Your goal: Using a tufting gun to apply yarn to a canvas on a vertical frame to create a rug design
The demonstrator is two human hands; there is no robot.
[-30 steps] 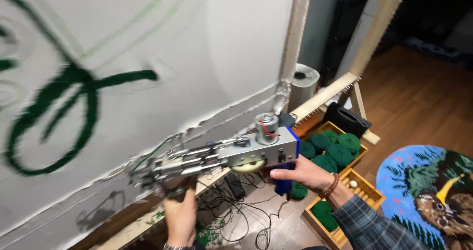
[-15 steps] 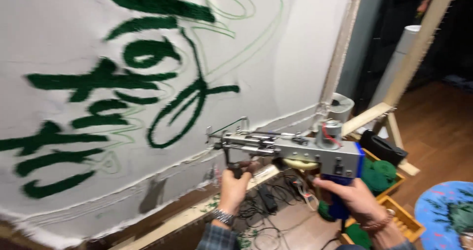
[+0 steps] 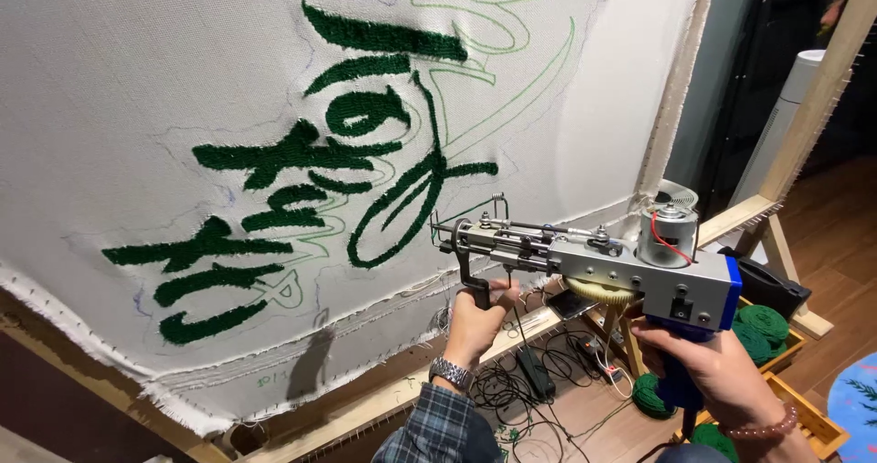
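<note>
I hold a grey metal tufting gun (image 3: 603,262) with both hands, its needle end pointing left toward a white cloth (image 3: 137,107) stretched on a wooden frame (image 3: 384,404). My left hand (image 3: 480,321) grips the black front handle under the barrel. My right hand (image 3: 708,372) is closed around the blue rear grip. Dark green tufted strokes (image 3: 365,152) and thin green outlines cover the cloth. The needle tip sits just right of the tufted curve, close to the fabric; contact is unclear.
Black cables (image 3: 530,381) tangle on the wooden floor under the frame. Green yarn balls (image 3: 763,326) fill a wooden box at the right. A white cylinder (image 3: 786,116) stands behind the frame's slanted leg. A blue patterned rug edge (image 3: 863,399) shows at bottom right.
My view has swung up and left, bringing more of the green tufted strokes into sight. The gun stays in both hands and now sits level, nearer the cloth.
</note>
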